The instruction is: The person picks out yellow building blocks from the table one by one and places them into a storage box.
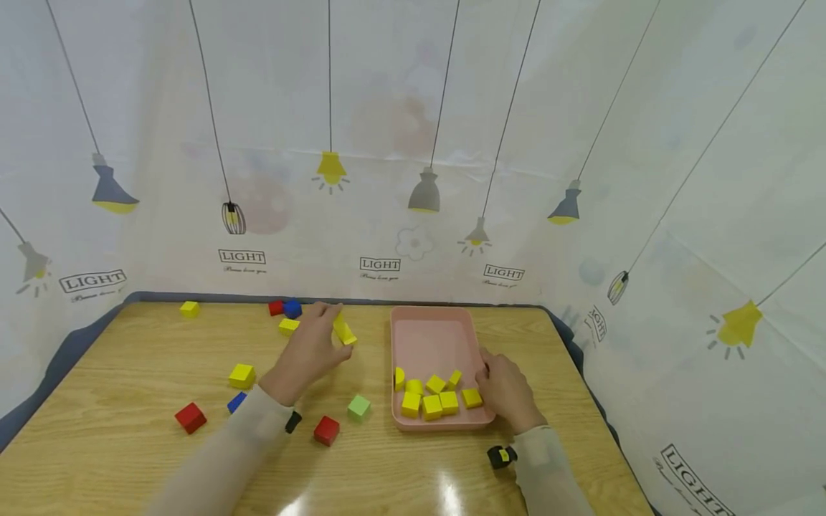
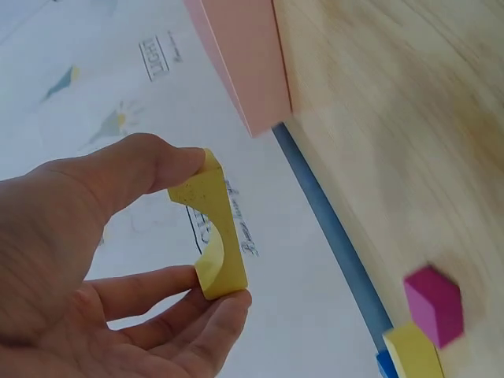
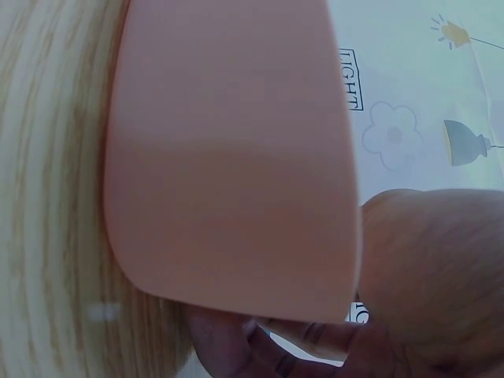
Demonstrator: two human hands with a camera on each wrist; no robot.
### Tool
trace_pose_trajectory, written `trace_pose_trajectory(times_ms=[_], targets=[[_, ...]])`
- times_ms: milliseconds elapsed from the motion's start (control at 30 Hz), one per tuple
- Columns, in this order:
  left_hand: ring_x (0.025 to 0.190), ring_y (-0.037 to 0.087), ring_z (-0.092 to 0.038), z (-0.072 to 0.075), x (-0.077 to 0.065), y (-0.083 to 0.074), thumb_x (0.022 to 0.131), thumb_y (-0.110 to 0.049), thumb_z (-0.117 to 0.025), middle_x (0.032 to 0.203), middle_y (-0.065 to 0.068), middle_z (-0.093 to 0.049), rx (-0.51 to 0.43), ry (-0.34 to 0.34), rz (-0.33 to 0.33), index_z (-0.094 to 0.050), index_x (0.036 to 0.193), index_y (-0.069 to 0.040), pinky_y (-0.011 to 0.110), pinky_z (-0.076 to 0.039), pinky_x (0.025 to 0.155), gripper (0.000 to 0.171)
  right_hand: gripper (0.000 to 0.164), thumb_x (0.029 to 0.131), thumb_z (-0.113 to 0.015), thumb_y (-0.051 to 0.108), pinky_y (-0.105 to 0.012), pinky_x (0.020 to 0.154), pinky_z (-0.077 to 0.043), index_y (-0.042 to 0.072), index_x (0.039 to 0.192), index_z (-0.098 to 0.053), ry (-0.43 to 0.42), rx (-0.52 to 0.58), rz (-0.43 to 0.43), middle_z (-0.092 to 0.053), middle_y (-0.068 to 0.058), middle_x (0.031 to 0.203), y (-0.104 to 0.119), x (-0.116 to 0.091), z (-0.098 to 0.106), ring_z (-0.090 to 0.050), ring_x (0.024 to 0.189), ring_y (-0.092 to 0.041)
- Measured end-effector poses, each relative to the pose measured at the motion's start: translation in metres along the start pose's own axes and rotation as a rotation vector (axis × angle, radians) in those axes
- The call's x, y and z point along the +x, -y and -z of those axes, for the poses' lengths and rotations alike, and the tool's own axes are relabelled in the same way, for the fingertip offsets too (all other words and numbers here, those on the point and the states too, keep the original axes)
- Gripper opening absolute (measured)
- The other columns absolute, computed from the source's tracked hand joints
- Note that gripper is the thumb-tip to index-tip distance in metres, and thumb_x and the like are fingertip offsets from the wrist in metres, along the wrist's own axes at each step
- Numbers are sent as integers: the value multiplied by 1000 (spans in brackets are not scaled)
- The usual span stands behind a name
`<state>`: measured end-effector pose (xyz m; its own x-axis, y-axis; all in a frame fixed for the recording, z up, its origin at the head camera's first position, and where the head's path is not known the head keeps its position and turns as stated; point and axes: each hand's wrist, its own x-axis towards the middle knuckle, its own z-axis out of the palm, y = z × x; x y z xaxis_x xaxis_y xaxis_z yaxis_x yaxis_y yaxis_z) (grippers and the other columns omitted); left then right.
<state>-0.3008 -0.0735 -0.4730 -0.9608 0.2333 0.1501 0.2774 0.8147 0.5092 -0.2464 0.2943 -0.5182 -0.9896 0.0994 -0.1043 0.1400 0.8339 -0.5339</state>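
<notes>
My left hand (image 1: 311,352) is raised over the table's far middle, pinching a yellow arch block (image 1: 345,331) between thumb and fingers. The left wrist view shows the round cutout of this arch block (image 2: 228,236) facing the palm. At the right, a pink tray (image 1: 432,344) lies on the table with several yellow blocks (image 1: 432,407) gathered in its near half. My right hand (image 1: 510,390) holds the tray's right side. In the right wrist view the tray wall (image 3: 236,165) hides part of the fingers.
Left of the tray, the wooden table (image 1: 387,473) bears a green cube (image 1: 358,408), red cubes (image 1: 327,431) (image 1: 191,418), a blue block (image 1: 236,402) and a yellow cube (image 1: 241,376). Farther back are a blue block (image 1: 293,309), a red one (image 1: 276,307) and yellow ones (image 1: 288,327) (image 1: 190,309). A printed curtain (image 1: 361,215) stands behind.
</notes>
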Motion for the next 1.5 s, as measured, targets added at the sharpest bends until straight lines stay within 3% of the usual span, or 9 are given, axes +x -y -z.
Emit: trace_pose_trajectory(times_ms=[133, 333, 667, 800, 1033, 1133, 1233, 1367, 1500], targets=[[137, 44, -70, -10, 5, -18, 95, -20, -98, 163, 28, -61, 1, 10, -70, -54, 168, 5, 58, -64, 119, 89, 61, 118, -60, 12, -26, 57, -44, 5, 177, -46, 1, 3, -1, -71, -12, 102, -1, 0, 0, -55, 65, -19], [147, 42, -66, -30, 11, -40, 97, -24, -98, 165, 25, -60, -16, 37, -152, -57, 166, 4, 56, -60, 124, 85, 61, 118, -60, 11, -27, 57, -43, 5, 177, -46, -4, -2, 15, -63, -10, 90, -2, 0, 0, -54, 64, -19], [147, 37, -66, -58, 18, -68, 97, -20, -96, 169, 23, -59, -11, 117, -188, -57, 168, 1, 52, -60, 126, 83, 61, 118, -60, 12, -25, 56, -43, 2, 176, -47, -15, 15, 20, -66, -10, 95, -3, 1, -1, -54, 65, -19], [146, 33, -67, -71, 22, -68, 97, -20, -96, 172, 19, -58, -18, 164, -180, -56, 169, -1, 49, -62, 124, 85, 61, 118, -60, 12, -25, 56, -43, 4, 176, -46, -10, 18, 9, -67, -10, 96, -2, 2, -1, -55, 65, -18], [126, 26, -69, -82, 20, -66, 96, -18, -96, 166, 16, -61, -2, 195, -202, -55, 171, -3, 44, -67, 114, 86, 60, 118, -61, 13, -25, 58, -45, 3, 176, -47, -4, 13, -1, -69, -11, 102, -3, 1, -2, -56, 68, -19], [139, 31, -67, -83, 18, -63, 98, -22, -94, 171, 16, -58, 15, 199, -213, -54, 172, -7, 49, -64, 121, 86, 60, 119, -61, 14, -25, 58, -45, 5, 177, -47, 4, 17, -17, -69, -12, 100, -2, 0, -4, -57, 68, -19], [159, 37, -58, -81, 16, -60, 101, -31, -92, 179, 15, -51, 34, 199, -213, -53, 174, -12, 56, -55, 132, 85, 60, 119, -60, 13, -25, 57, -45, 5, 177, -47, 5, 17, -16, -67, -11, 96, -2, -1, -5, -57, 67, -19], [164, 42, -53, -73, 17, -55, 103, -39, -91, 183, 18, -48, 60, 165, -203, -54, 173, -14, 60, -49, 136, 83, 60, 118, -61, 12, -25, 58, -45, 5, 176, -48, -8, 14, -4, -71, -11, 103, -2, -1, -4, -58, 67, -19], [161, 45, -57, -61, 20, -48, 107, -40, -85, 178, 22, -52, 85, 106, -164, -59, 169, -12, 63, -51, 134, 73, 59, 118, -61, 12, -25, 58, -45, 4, 176, -48, -13, 4, 11, -72, -13, 107, -1, 0, -2, -58, 68, -18]])
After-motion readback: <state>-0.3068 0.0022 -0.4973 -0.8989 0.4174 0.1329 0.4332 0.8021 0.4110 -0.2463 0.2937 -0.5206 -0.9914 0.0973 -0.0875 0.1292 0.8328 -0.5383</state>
